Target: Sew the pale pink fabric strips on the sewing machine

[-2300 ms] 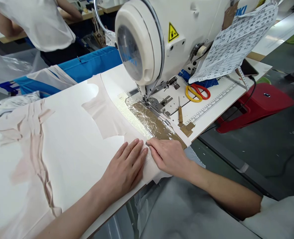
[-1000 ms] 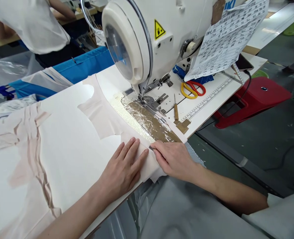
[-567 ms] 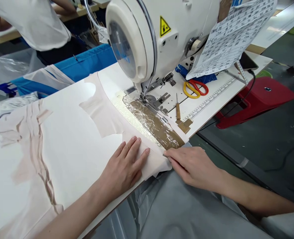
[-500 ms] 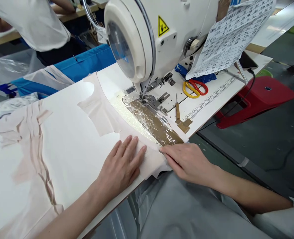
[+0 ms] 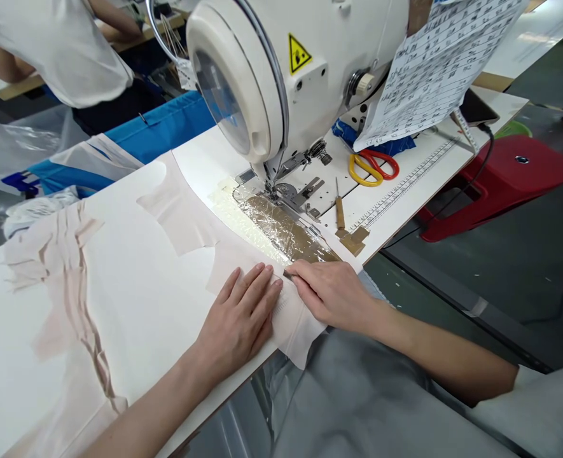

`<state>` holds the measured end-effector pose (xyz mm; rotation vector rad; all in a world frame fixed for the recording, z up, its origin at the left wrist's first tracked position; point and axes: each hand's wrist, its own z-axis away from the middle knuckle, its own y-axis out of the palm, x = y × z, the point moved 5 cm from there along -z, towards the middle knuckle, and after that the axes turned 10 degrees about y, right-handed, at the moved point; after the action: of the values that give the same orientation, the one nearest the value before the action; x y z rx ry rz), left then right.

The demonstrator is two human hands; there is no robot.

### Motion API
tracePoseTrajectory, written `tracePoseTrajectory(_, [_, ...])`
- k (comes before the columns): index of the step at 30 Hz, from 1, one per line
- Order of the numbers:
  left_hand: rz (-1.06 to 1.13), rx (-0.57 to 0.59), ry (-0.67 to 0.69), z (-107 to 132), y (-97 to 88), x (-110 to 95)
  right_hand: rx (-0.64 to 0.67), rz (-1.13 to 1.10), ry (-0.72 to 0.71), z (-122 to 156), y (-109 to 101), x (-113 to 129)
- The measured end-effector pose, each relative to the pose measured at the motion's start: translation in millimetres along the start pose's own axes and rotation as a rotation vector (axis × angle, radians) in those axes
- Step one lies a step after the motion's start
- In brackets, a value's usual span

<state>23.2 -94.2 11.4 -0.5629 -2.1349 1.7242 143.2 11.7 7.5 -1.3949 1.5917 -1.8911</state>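
Note:
A pale pink piece of sheer fabric (image 5: 233, 256) lies flat on the white sewing table, one corner hanging over its front edge. My left hand (image 5: 238, 318) rests on this fabric, palm down, fingers stretched. Close to its fingertips, my right hand (image 5: 331, 289) is closed around a small thin tool (image 5: 288, 275). Only the tool's dark metallic tip shows at the fabric's curved edge, so its kind is unclear. Beyond my hands stands a white sewing machine (image 5: 243, 76); its needle area is behind a brown, shiny taped patch (image 5: 284, 226).
More pink fabric strips (image 5: 83, 305) lie on the left. Scissors (image 5: 374, 167), a wooden-handled awl (image 5: 340, 210) and a printed sheet (image 5: 438, 76) are on the right. A red stool (image 5: 505, 184) stands beyond the table. Another person (image 5: 56, 51) sits at the upper left.
My right hand has moved left along the fabric edge with the small tool, closer to my left fingers. The pink fabric has shifted slightly left, and its front corner hangs differently.

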Motion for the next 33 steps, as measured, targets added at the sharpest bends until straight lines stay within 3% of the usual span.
tracePoseTrajectory(10, [-0.010,-0.007,0.023,0.2,2.2,-1.5,0.095,0.117,-0.010,-9.0,5.6,7.5])
tracePoseTrajectory(17, [-0.006,-0.003,0.018,-0.1,1.4,-0.9,0.195,0.080,-0.088,6.7,-15.1,-6.9])
tracePoseTrajectory(23, [0.017,0.004,0.027,-0.5,2.4,-2.1,0.095,-0.182,0.069,9.2,-19.2,-22.8])
tracePoseTrajectory(33, [-0.013,0.017,0.028,-0.5,2.0,-3.6,0.125,0.008,-0.023,10.2,-6.6,-10.6])
